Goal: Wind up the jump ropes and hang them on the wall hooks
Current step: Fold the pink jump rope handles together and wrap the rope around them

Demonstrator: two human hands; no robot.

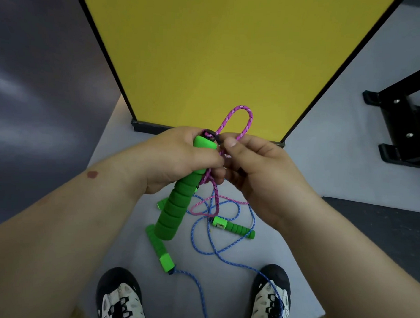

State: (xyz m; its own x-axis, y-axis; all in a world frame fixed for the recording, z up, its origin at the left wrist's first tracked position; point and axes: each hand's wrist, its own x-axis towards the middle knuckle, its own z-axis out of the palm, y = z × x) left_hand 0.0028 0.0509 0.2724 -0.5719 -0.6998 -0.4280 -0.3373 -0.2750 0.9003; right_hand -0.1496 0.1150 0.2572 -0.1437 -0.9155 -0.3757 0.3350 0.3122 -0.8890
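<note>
My left hand (178,157) grips a green foam handle (176,205) of the pink jump rope near its top end, the handle pointing down. My right hand (254,167) pinches the pink rope (247,115) close to the handle's top, and a loop of it stands up above both hands. More pink rope hangs down to the floor. A blue jump rope (222,254) lies tangled on the floor below, with two green handles (235,227) (159,250). A third green handle end (161,203) peeks out behind the held one.
A yellow panel (208,51) in a black frame stands upright just ahead. A black metal stand foot (400,122) sits at the right. My two shoes (120,298) (271,296) are on the grey floor, and the blue rope runs over the right shoe.
</note>
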